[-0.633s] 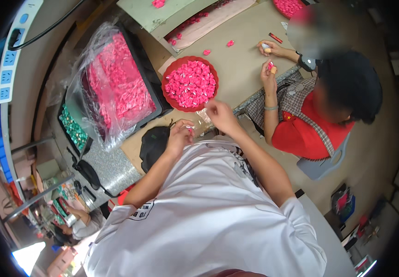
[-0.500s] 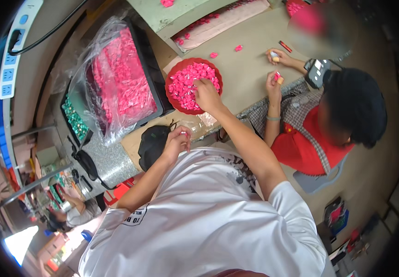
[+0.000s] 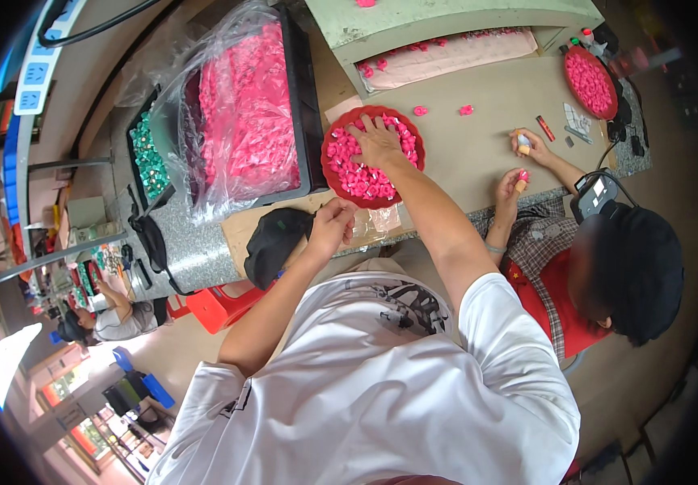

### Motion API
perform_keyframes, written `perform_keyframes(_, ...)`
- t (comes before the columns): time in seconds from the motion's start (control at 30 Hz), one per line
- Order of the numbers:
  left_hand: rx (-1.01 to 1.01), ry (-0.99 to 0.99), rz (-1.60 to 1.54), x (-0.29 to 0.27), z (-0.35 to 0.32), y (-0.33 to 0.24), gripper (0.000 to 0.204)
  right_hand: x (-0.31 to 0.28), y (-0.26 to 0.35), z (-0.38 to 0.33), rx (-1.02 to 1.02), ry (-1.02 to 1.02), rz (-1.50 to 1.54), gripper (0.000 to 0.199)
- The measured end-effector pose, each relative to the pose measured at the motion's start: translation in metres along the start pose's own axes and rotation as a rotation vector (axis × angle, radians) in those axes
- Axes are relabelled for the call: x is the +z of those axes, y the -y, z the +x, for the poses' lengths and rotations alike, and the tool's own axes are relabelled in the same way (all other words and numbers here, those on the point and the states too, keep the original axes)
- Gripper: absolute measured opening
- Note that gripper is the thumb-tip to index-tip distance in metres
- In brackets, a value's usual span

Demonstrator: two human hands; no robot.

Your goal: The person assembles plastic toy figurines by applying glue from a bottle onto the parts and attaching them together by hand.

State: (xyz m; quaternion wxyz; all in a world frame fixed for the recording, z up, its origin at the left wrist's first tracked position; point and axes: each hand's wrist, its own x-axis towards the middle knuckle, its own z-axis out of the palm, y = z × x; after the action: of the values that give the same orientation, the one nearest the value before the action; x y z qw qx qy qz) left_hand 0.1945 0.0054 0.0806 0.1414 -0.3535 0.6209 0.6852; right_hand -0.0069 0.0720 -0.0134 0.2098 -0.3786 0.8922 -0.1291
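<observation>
My right hand (image 3: 379, 144) lies palm down with fingers spread on a heap of small pink rose-shaped pieces (image 3: 367, 184). They fill a round red bowl with a scalloped rim (image 3: 419, 166). Just below the bowl's near left edge, my left hand (image 3: 334, 226) has its fingers curled and pinched together. Whatever is between those fingertips, if anything, is too small to make out. A black cap (image 3: 274, 242) is close by that hand, at the table's edge.
Left of the bowl stands a black crate (image 3: 310, 113) with plastic-wrapped pink pieces, beside green pieces (image 3: 148, 158). At right, a co-worker's hands (image 3: 510, 194) hold small things. Beyond are a pale green metal housing (image 3: 446, 28), two loose pink pieces and another red bowl (image 3: 612, 103).
My right hand's fingers have gone from bunched together among the pink pieces to spread flat over them. My left hand has come nearer the bowl. The whole view has shifted.
</observation>
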Motion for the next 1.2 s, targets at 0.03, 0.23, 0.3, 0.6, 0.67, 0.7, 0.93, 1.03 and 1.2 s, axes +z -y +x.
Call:
perform_keyframes(0.03,0.015,-0.037,0.037,0.0,-0.002,0.007,0.011,-0.003,0.001,0.002,-0.01,0.026,-0.006,0.079)
perform_keyframes(0.23,0.014,-0.075,0.147,0.0,0.021,0.04,0.017,0.004,0.001,0.007,0.004,-0.068,-0.059,0.074)
perform_keyframes(0.3,0.035,-0.117,0.057,0.003,0.037,0.044,0.016,0.009,0.004,0.01,0.029,-0.128,-0.058,0.071)
perform_keyframes(0.6,0.311,-0.327,0.141,-0.004,0.1,0.076,0.02,0.013,0.002,0.014,0.053,-0.115,-0.057,0.054)
perform_keyframes(0.67,0.343,-0.386,0.25,-0.009,0.103,0.075,0.02,0.026,0.011,0.012,0.066,-0.166,-0.096,0.049)
perform_keyframes(0.7,0.39,-0.426,0.335,-0.012,0.106,0.078,0.02,0.028,0.014,0.012,0.07,-0.155,-0.073,0.055)
perform_keyframes(0.93,0.439,-0.465,0.546,0.008,0.103,0.042,0.028,0.022,-0.003,0.017,-0.047,-0.213,-0.034,0.033)
perform_keyframes(1.03,0.465,-0.414,0.516,0.015,0.109,0.036,0.032,0.022,-0.004,0.023,-0.079,-0.21,0.036,0.028)
perform_keyframes(1.2,0.52,-0.339,0.519,0.012,0.123,0.041,0.035,0.016,-0.011,0.027,-0.041,-0.2,0.073,0.029)
